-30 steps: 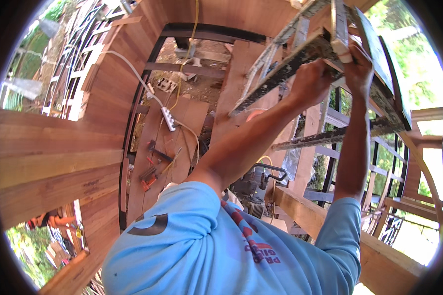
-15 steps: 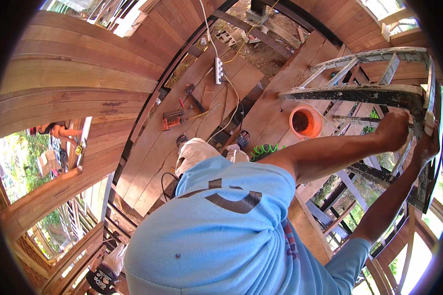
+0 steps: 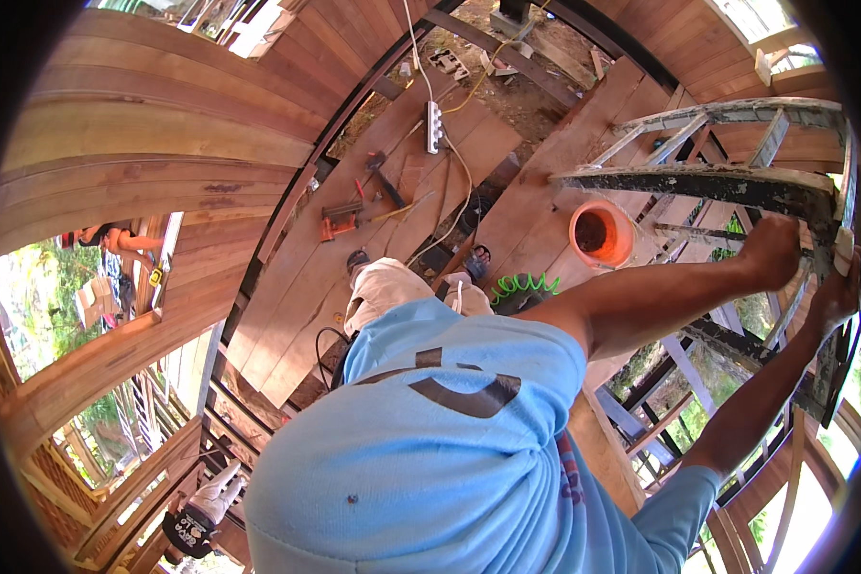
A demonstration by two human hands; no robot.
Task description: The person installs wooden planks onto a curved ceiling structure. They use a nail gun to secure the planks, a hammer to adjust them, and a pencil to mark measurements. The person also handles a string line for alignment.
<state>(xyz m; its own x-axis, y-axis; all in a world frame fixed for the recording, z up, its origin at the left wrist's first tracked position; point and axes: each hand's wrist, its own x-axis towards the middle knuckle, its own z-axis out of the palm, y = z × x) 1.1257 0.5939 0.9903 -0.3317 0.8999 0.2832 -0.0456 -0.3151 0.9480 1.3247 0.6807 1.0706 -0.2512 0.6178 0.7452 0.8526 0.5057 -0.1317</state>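
Note:
Both my arms reach to the right, toward a paint-spattered stepladder [image 3: 698, 182]. My left hand [image 3: 773, 253] is closed in a fist beside the ladder's dark, scuffed upper end; what lies inside its fingers, if anything, is hidden. Just beyond and lower, my right hand [image 3: 835, 295] is closed around a small pale block-like piece [image 3: 844, 253], its kind unclear, which sticks up from the fingers against the ladder's end.
An orange bucket [image 3: 602, 234] stands on the plank floor beside the ladder. Nearby lie a green coiled hose [image 3: 526, 285], an orange power tool [image 3: 339, 221], a hammer-like tool [image 3: 386, 180] and a white power strip [image 3: 433, 127] with cords. Gaps break the planks. Another person [image 3: 196, 521] is at lower left.
The whole view has shifted slightly, so the ladder, bucket and floor tools sit a little farther right and lower. Both hands stay closed at the ladder's end. More of the person at lower left shows.

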